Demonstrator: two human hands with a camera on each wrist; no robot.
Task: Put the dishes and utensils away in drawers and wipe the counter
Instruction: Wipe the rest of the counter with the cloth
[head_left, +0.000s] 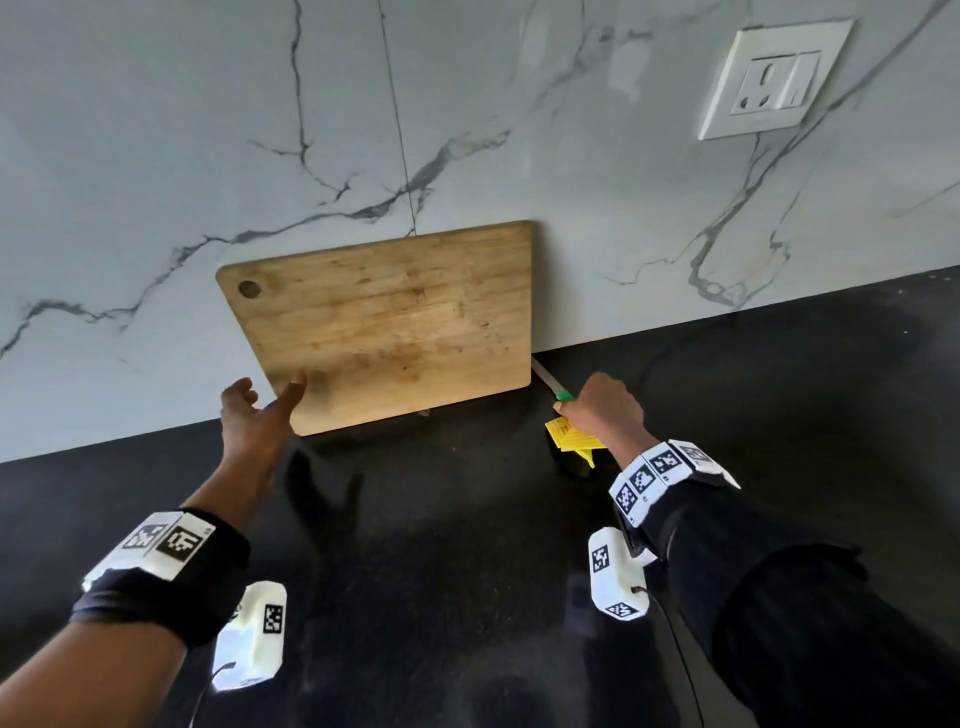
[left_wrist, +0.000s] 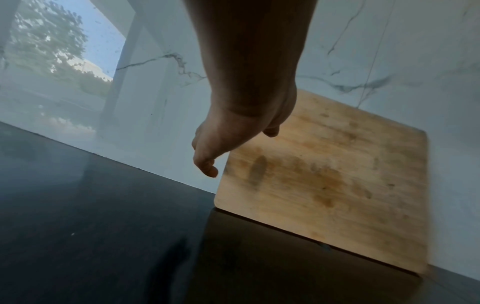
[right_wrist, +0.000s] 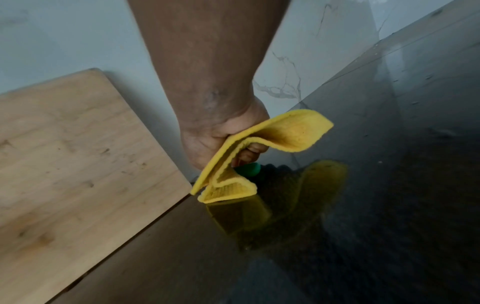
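Note:
A worn wooden cutting board (head_left: 395, 322) (left_wrist: 337, 174) (right_wrist: 64, 154) leans upright against the marble backsplash on the black counter (head_left: 467, 545). My left hand (head_left: 267, 402) (left_wrist: 233, 133) is stretched out with straight fingers at the board's lower left corner; I cannot tell whether it touches the board. My right hand (head_left: 602, 410) (right_wrist: 221, 131) grips a folded yellow cloth (head_left: 571, 439) (right_wrist: 285, 131) together with a green-handled knife (head_left: 565, 396) (right_wrist: 249, 169). The knife's blade points at the gap behind the board's right edge. The cloth hangs just above the counter.
A white wall socket (head_left: 776, 78) sits high on the backsplash at the right. The glossy counter mirrors the hands and the cloth. A window (left_wrist: 64, 41) shows to the far left of the counter.

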